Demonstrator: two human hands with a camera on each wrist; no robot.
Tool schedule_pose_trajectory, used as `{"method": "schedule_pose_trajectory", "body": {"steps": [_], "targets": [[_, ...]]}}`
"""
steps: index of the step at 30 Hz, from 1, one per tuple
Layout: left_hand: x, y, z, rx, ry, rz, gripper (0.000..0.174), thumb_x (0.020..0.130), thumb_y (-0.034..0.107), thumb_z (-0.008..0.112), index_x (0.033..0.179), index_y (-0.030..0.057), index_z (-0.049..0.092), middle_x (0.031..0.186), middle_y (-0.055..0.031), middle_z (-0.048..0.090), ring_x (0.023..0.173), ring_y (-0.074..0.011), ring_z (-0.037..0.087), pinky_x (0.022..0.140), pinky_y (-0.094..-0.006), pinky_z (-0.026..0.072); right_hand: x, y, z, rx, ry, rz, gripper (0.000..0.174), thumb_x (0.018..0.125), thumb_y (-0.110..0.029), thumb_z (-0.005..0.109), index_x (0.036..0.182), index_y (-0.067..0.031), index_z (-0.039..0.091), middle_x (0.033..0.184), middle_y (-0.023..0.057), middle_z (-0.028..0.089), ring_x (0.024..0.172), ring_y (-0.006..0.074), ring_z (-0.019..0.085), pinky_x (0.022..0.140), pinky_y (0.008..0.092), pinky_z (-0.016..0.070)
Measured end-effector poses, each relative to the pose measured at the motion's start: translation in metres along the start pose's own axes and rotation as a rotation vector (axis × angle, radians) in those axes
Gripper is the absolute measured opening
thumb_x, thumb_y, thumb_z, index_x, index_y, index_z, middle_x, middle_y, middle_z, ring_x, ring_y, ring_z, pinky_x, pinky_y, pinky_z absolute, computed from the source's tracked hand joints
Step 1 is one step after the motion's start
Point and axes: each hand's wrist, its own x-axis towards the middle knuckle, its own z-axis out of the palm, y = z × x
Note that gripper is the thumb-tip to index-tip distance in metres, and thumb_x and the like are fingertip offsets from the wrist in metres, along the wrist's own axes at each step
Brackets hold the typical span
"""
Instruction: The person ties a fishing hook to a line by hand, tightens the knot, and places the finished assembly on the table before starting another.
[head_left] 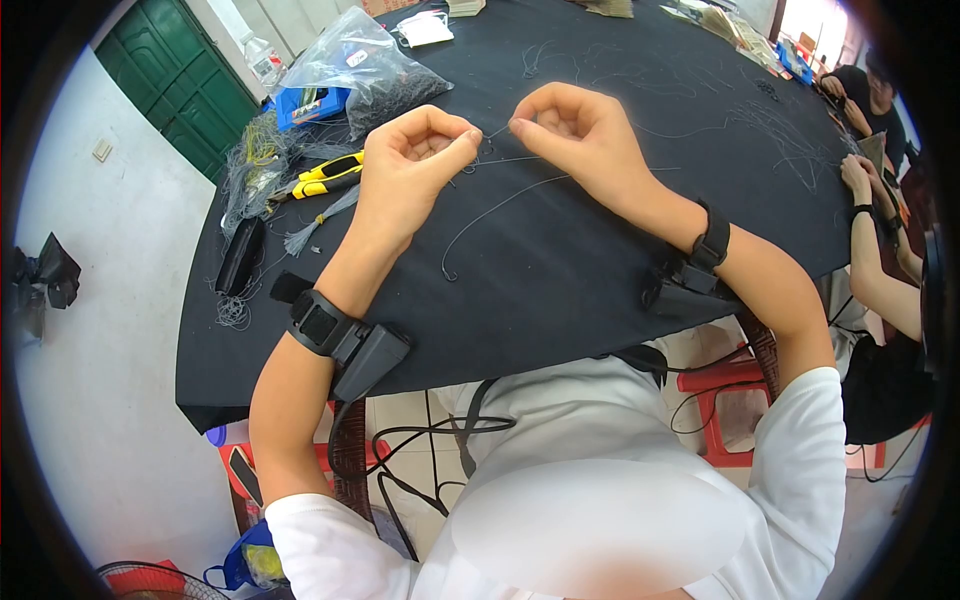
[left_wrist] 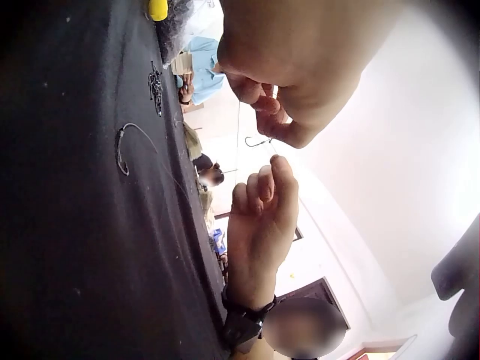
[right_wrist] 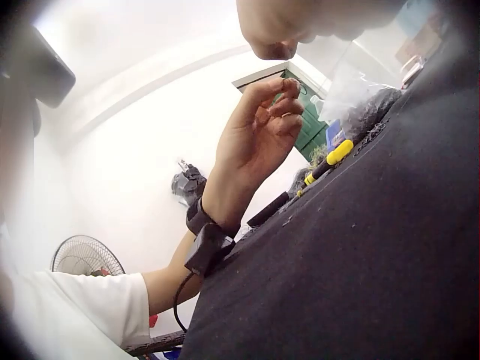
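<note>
Over the table, my left hand (head_left: 415, 165) pinches a small fish hook (left_wrist: 259, 141) between thumb and forefinger; its curved bend sticks out past the fingertips in the left wrist view. My right hand (head_left: 590, 140) faces it a short gap away, thumb and forefinger pinched together on thin fishing line (head_left: 499, 130) that spans toward the left fingertips. The right hand's other fingers are curled in. Below the hands, another fish hook (head_left: 450, 276) with a length of line tied on lies on the black cloth. Small dark hooks (left_wrist: 155, 88) lie in a pile beyond the left hand.
Yellow-and-black pliers (head_left: 325, 180), a bundle of cut line (head_left: 318, 222) and a black case (head_left: 240, 257) lie at the left. Behind them is a clear plastic bag (head_left: 365, 65) of dark pieces. Loose line (head_left: 800, 150) strays across the right, where another person (head_left: 880, 110) sits.
</note>
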Motion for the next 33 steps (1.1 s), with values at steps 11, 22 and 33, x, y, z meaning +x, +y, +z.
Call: {"method": "schedule_pose_trajectory", "body": {"steps": [11,22,33], "targets": [[-0.001,0.006,0.002,-0.012,-0.040,0.167,0.004,0.081,0.002,0.062,0.085,0.0005,0.061,0.090,-0.0022,0.060,0.082,-0.0063,0.053,0.073,-0.0199,0.0415,-0.001,-0.003,-0.001,0.114,-0.009,-0.056,0.008,0.083,-0.011,0.061,0.086,-0.0033,0.061,0.065,-0.0086,0.049,0.058,-0.0021,0.037,0.051,0.0158,0.0281],[-0.001,0.010,0.002,0.030,-0.044,0.218,0.003,0.080,0.000,0.060,0.082,0.0009,0.059,0.093,-0.0031,0.059,0.082,-0.0060,0.052,0.071,-0.0198,0.0405,-0.003,-0.007,0.000,0.085,-0.123,-0.096,0.008,0.079,-0.008,0.063,0.086,-0.0037,0.062,0.055,-0.0102,0.030,0.050,0.0001,0.026,0.048,0.0185,0.0223],[-0.002,0.011,0.003,0.035,-0.097,0.261,0.005,0.079,-0.003,0.060,0.081,0.0014,0.058,0.093,-0.0047,0.059,0.083,-0.0068,0.052,0.072,-0.0202,0.0405,-0.004,-0.008,0.002,0.083,-0.147,-0.092,0.008,0.080,-0.010,0.064,0.086,-0.0038,0.061,0.054,-0.0099,0.034,0.049,-0.0004,0.027,0.046,0.0190,0.0213]]}}
